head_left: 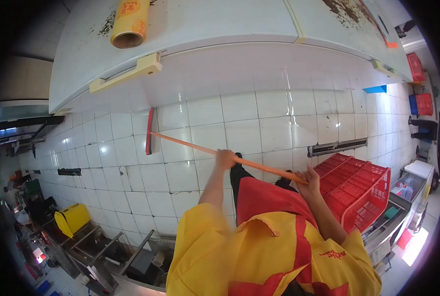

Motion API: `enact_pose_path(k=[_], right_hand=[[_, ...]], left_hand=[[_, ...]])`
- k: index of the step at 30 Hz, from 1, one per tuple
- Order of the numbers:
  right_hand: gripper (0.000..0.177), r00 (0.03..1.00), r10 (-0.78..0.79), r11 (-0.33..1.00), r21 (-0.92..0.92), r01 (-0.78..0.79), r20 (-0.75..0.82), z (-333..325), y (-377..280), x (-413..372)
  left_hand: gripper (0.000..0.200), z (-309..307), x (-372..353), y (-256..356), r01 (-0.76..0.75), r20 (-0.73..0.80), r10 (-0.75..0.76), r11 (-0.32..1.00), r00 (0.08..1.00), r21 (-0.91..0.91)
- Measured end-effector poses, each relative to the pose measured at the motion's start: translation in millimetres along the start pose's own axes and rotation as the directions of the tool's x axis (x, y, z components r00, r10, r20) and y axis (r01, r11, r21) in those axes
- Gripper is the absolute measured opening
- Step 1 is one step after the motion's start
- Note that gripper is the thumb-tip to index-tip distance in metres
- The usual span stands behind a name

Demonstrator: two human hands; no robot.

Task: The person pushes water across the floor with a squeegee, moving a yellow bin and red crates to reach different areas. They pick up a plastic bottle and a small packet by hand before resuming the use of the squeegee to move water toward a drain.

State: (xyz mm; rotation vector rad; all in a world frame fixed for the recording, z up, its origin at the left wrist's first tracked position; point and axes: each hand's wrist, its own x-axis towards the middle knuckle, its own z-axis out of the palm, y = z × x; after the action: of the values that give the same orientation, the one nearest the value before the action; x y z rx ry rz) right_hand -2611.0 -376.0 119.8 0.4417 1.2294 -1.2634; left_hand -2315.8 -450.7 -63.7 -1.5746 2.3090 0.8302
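Because the squeegee (264, 167) is long, both hands grip its pole well apart, probably for leverage: the left hand (225, 159) closed round it near mid-frame, the right hand (307, 181) near its upper end, right of centre. Its red blade (150, 130), left of centre, seems set against the tiles (205, 173). The crate (351, 185) stands at right, away from the blade.

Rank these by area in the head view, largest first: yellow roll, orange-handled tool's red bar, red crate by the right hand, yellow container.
1. Red crate
2. Yellow roll, cut off at the top edge
3. Yellow container
4. Orange-handled tool's red bar
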Motion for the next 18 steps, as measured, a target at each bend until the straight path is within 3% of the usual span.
enact_pose_path(k=[2,4,5,7,13,14,17,18], right_hand=[[0.041,0.997,-0.039,0.999,0.031,0.037,0.072,-51,-36,-12],[0.042,0.982,-0.147,0.989,0.012,0.149,-0.116,-46,-71,-52],[0.042,0.981,-0.148,0.988,0.024,0.152,-0.124,-66,-88,-57],[0.041,0.940,-0.341,0.937,-0.094,0.337,-0.026,-127,-143,-62],[0.041,0.875,-0.482,0.875,0.026,0.484,-0.051,-223,-271,-111],[0.038,0.869,-0.495,0.868,0.051,0.493,0.018,-243,-289,-117],[0.031,0.803,-0.570,0.813,0.024,0.582,-0.173,-280,-327,-148],[0.021,0.749,-0.654,0.754,-0.011,0.657,-0.104,-298,-338,-164]], left_hand=[[0.013,15,4,49,-0.104,-0.029,0.101,0.990,0.994,-0.099],[0.009,23,13,106,-0.120,-0.025,0.119,0.990,0.993,-0.078],[0.009,17,13,136,-0.161,-0.019,0.160,0.981,0.987,-0.111],[0.009,14,28,198,-0.223,-0.015,0.223,0.966,0.975,-0.133],[0.009,31,64,379,-0.376,-0.052,0.374,0.899,0.926,-0.223],[0.009,36,69,405,-0.392,-0.017,0.398,0.894,0.917,-0.214],[0.009,30,80,483,-0.479,0.010,0.489,0.859,0.872,-0.180],[0.009,32,77,509,-0.525,-0.003,0.533,0.832,0.846,-0.177]])
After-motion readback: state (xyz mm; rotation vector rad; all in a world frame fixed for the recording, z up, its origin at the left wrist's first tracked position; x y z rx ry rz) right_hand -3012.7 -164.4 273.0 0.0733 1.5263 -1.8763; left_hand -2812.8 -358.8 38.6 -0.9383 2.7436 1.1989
